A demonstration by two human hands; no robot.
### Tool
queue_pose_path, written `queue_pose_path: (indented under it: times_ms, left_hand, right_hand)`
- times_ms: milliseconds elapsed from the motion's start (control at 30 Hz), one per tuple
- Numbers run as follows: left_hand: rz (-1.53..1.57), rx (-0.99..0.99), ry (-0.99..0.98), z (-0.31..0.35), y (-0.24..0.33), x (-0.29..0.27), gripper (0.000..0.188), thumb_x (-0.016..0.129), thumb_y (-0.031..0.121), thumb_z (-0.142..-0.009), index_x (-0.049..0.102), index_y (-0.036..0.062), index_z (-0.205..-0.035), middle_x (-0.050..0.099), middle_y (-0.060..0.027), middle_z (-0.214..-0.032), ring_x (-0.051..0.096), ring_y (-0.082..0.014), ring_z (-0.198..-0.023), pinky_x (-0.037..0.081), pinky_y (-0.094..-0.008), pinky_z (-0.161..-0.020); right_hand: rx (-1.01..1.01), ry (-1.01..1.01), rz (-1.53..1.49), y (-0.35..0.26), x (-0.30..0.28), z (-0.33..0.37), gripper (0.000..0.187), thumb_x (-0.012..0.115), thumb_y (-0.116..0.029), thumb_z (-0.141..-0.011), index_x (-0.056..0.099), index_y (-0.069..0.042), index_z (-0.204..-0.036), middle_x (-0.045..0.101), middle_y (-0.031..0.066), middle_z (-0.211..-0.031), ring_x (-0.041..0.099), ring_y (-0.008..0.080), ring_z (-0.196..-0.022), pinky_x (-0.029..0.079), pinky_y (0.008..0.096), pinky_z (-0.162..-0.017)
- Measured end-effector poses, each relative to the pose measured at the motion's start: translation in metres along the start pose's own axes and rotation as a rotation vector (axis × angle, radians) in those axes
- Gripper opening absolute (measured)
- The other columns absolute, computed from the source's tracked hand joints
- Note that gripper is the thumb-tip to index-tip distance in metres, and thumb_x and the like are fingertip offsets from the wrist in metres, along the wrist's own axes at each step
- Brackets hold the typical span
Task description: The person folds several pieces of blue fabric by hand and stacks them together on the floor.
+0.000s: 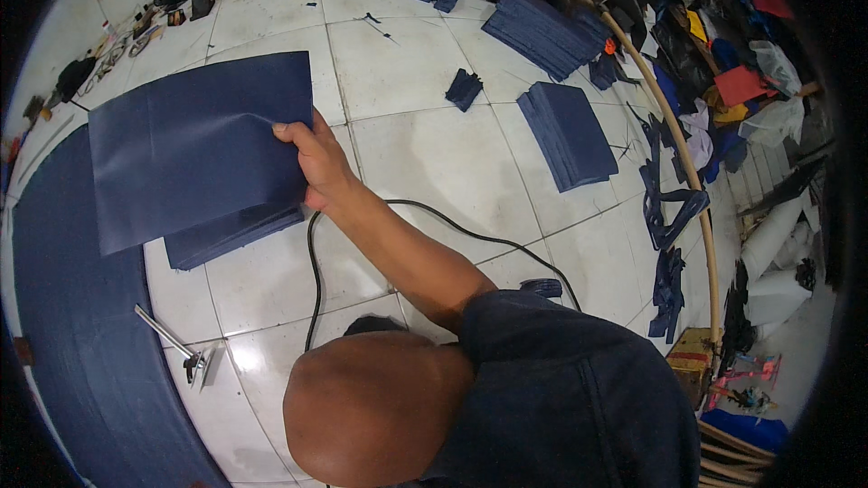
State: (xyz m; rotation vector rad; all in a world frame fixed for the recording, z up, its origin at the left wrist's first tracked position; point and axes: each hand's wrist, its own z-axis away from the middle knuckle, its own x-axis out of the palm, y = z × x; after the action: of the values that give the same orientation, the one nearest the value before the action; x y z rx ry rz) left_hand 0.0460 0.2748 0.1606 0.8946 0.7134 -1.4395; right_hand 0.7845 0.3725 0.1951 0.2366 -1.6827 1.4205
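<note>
My right hand (318,158) is closed on the right edge of a large dark blue fabric sheet (199,145), thumb on top and fingers curled behind the edge. The sheet has a slight crease near the thumb. Below it, partly covered, lies a stack of dark blue sheets (240,237) on the tiles. To the left, a long dark blue fabric length (81,334) is spread along the floor, and the held sheet overlaps its far end. My left hand does not show. A rounded bare shape, apparently my bent knee (380,407), fills the lower middle.
A black cord (470,233) curves across the white tiles. Near the fabric length lies a metal rod tool with a flat plate (197,363). Further stacks of blue pieces (570,136) sit at the right. A curved pole (674,117) borders heaped scraps and bags. Small tools line the far left.
</note>
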Motion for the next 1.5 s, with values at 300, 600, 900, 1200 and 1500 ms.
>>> queue_pose_path:
  times_ms: [300,600,900,1200,1500]
  left_hand:
    - [0.061,-0.05,0.088,0.024,-0.047,0.039,0.046,0.059,0.023,-0.092,0.057,-0.003,-0.13,0.06,-0.0238,-0.127,0.058,-0.036,-0.118,0.044,-0.0415,-0.1]
    - [0.305,-0.217,0.182,0.026,0.021,0.019,0.04,0.07,0.016,-0.083,0.064,-0.004,-0.117,0.066,-0.0226,-0.116,0.065,-0.0354,-0.108,0.051,-0.0412,-0.092]
    - [0.28,-0.231,0.202,0.019,0.024,0.035,0.042,0.071,0.017,-0.082,0.063,-0.0039,-0.118,0.068,-0.0215,-0.113,0.065,-0.0366,-0.105,0.051,-0.0408,-0.089]
    - [0.267,-0.244,0.13,0.014,0.023,0.039,0.042,0.072,0.018,-0.083,0.063,-0.004,-0.117,0.068,-0.0244,-0.112,0.066,-0.0372,-0.106,0.051,-0.041,-0.09]
    - [0.38,-0.158,0.182,-0.012,0.047,0.037,0.04,0.07,0.017,-0.084,0.065,-0.0032,-0.118,0.069,-0.021,-0.111,0.067,-0.0335,-0.102,0.052,-0.0385,-0.087]
  right_hand:
    - [0.105,0.079,-0.047,0.014,0.006,-0.016,0.031,0.069,-0.019,-0.081,0.062,-0.007,-0.108,0.066,0.007,-0.095,0.066,0.0214,-0.088,0.058,0.0382,-0.082]
    - [0.105,0.041,0.056,0.031,-0.013,-0.048,0.043,0.068,-0.016,-0.085,0.053,-0.007,-0.124,0.062,0.0126,-0.113,0.064,0.0252,-0.1,0.056,0.0416,-0.087]
    - [0.303,0.153,0.513,0.133,-0.084,-0.086,0.052,0.066,-0.014,-0.083,0.051,-0.005,-0.132,0.062,0.0144,-0.115,0.06,0.0252,-0.105,0.051,0.0409,-0.09]
    - [0.424,0.075,0.551,0.115,-0.051,-0.073,0.053,0.062,-0.013,-0.086,0.043,-0.001,-0.134,0.061,0.0156,-0.114,0.06,0.0265,-0.105,0.052,0.0409,-0.091]
    - [0.36,0.018,1.151,0.11,-0.083,-0.103,0.053,0.062,-0.034,-0.09,0.051,0.005,-0.125,0.065,0.0183,-0.105,0.065,0.0291,-0.096,0.054,0.0399,-0.087]
